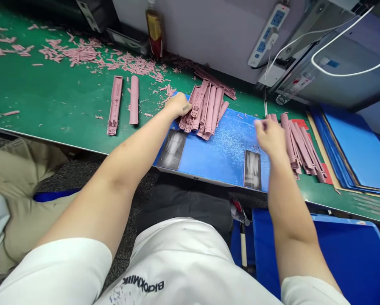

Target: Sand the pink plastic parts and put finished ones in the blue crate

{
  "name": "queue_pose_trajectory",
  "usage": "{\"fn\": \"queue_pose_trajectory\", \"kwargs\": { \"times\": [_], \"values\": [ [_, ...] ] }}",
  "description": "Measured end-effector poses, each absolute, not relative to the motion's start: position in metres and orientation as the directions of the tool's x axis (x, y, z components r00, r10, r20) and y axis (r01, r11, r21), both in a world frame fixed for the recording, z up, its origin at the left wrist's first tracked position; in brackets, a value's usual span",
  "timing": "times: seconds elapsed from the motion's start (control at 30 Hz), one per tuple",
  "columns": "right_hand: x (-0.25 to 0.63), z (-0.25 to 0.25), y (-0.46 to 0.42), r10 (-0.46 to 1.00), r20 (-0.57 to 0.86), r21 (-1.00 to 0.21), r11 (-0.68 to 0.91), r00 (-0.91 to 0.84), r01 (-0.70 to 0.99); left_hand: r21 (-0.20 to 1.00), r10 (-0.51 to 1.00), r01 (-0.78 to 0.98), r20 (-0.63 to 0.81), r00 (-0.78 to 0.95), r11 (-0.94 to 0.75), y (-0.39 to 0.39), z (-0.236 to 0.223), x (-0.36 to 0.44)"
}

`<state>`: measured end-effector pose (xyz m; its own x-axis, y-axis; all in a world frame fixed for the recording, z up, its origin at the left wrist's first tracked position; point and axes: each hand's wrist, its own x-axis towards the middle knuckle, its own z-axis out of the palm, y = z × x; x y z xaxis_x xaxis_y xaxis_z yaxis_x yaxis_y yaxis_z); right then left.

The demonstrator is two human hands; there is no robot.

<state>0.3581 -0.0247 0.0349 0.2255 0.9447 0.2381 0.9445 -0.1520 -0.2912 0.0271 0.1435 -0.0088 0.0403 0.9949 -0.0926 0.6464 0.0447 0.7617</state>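
From the head view, two bare forearms reach out from white sleeves over a green bench (50, 95), with a blue mat (222, 144) lying on its near edge.

The left hand (177, 105) rests against the left side of a heap of pink moulded plastic strips (204, 108), which sits on the far part of the mat. Its grip is narrow, with the fingers curled down at the heap, but the hand hides whether a strip is held.

The right hand (270, 136) hangs over the mat, just beside a second row of pink strips (301, 144) that fans out on the green surface. This grip is also loosely curled and narrow, and I cannot tell if it holds anything.

Two more strips (115, 105) lie apart on the bench, left of the heap, and small pink offcuts (78, 55) are scattered behind them. Two dark printed sheets (171, 149) lie on the mat's near edge. Further back stand a bottle (154, 29) and a wall-mounted power strip (268, 36). A stack of blue boards (352, 148) lies at the right end, and a blue crate (320, 254) sits below the bench.
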Motion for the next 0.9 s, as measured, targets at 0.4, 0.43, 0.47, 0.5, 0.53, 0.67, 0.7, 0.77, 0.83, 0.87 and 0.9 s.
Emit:
{"fn": "queue_pose_trajectory", "kwargs": {
  "times": [0.4, 0.43, 0.47, 0.5, 0.53, 0.67, 0.7, 0.77, 0.83, 0.87, 0.9],
  "values": [
    [0.251, 0.034, 0.051, 1.0, 0.004, -0.516, 0.003, -0.001, 0.857, 0.894, 0.994, 0.444, 0.095, -0.061, -0.059, 0.105, -0.004, -0.016],
    [0.26, 0.032, 0.05, 0.999, 0.027, -0.515, -0.006, 0.024, 0.857, 0.907, 0.996, 0.42, 0.066, -0.055, -0.037, 0.103, -0.003, -0.017],
    [0.268, 0.029, 0.05, 0.998, 0.038, -0.498, -0.031, 0.058, 0.866, 0.92, 0.998, 0.393, 0.037, -0.047, -0.015, 0.1, -0.002, -0.018],
    [0.272, 0.025, 0.05, 0.995, 0.041, -0.476, -0.061, 0.091, 0.877, 0.937, 0.999, 0.35, 0.009, -0.039, 0.005, 0.097, 0.001, -0.018],
    [0.274, 0.022, 0.052, 0.993, 0.039, -0.456, -0.084, 0.114, 0.886, 0.958, 0.999, 0.285, -0.011, -0.03, 0.019, 0.093, 0.003, -0.018],
    [0.265, 0.009, 0.064, 0.991, -0.092, -0.545, -0.134, 0.1, 0.828, 0.997, 0.999, -0.065, -0.047, -0.009, 0.046, 0.064, 0.016, -0.017],
    [0.262, 0.008, 0.067, 0.985, -0.144, -0.606, -0.161, 0.091, 0.779, 0.99, 0.998, -0.13, -0.06, -0.001, 0.059, 0.055, 0.018, -0.017],
    [0.259, 0.007, 0.07, 0.968, -0.237, -0.713, -0.232, 0.085, 0.661, 0.965, 0.995, -0.246, -0.09, 0.033, 0.095, 0.037, 0.021, -0.017],
    [0.26, 0.009, 0.068, 0.956, -0.279, -0.762, -0.28, 0.094, 0.584, 0.925, 0.99, -0.356, -0.115, 0.077, 0.135, 0.022, 0.021, -0.016],
    [0.261, 0.01, 0.065, 0.951, -0.291, -0.769, -0.296, 0.103, 0.567, 0.903, 0.988, -0.4, -0.126, 0.092, 0.153, 0.016, 0.021, -0.014],
    [0.263, 0.011, 0.06, 0.947, -0.299, -0.772, -0.312, 0.116, 0.554, 0.887, 0.986, -0.431, -0.136, 0.099, 0.165, 0.011, 0.02, -0.013]
  ]
}}
